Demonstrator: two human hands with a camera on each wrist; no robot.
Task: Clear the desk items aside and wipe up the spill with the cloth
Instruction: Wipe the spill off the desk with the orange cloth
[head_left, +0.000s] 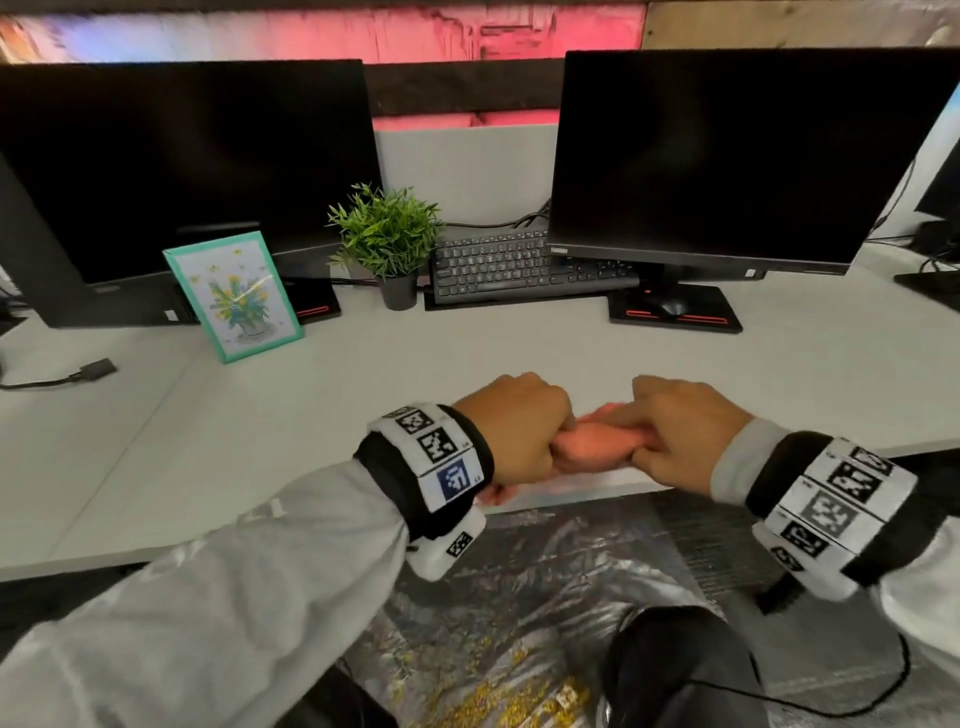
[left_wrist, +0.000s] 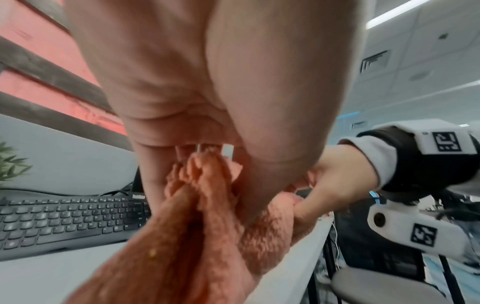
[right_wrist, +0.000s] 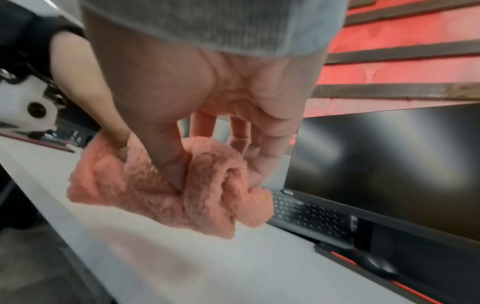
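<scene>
A fluffy pink cloth is bunched between both hands just above the desk's front edge. My left hand grips its left end with curled fingers; in the left wrist view the cloth runs under the palm and carries a small yellow speck. My right hand pinches the right end, the thumb pressed into the folds of the cloth in the right wrist view. The white desk shows no visible spill in front of the hands.
At the back stand two dark monitors, a black keyboard, a small potted plant, a teal picture frame and a mouse on the right monitor's base. A cable plug lies at the left.
</scene>
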